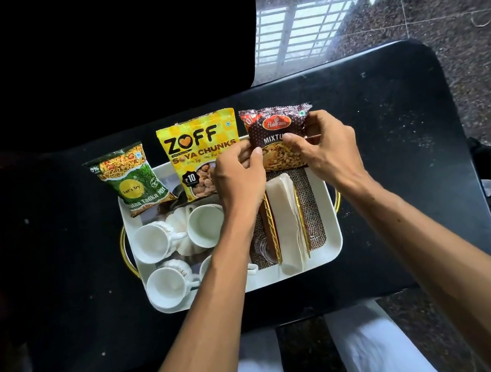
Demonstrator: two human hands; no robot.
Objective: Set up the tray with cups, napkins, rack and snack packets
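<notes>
Black surface (pixel 388 142) over a speckled stone floor; white tray (pixel 336 236) sits at its middle. Loaded so far: four cups (pixel 154 241) in the tray's left half, one mostly hidden under your left forearm; gold rack (pixel 271 229) in the right half on a burlap mat, holding folded napkins (pixel 286 218). Packets: green (pixel 131 179) and yellow (pixel 199 151) lean against the far rim, side by side. Third packet, maroon (pixel 277 131), is at the far right corner, above the rack. Your left hand (pixel 236 174) pinches its left edge, your right hand (pixel 329 146) its right edge; both grips clenched on it. Judged remaining: seat and let go of this packet.
</notes>
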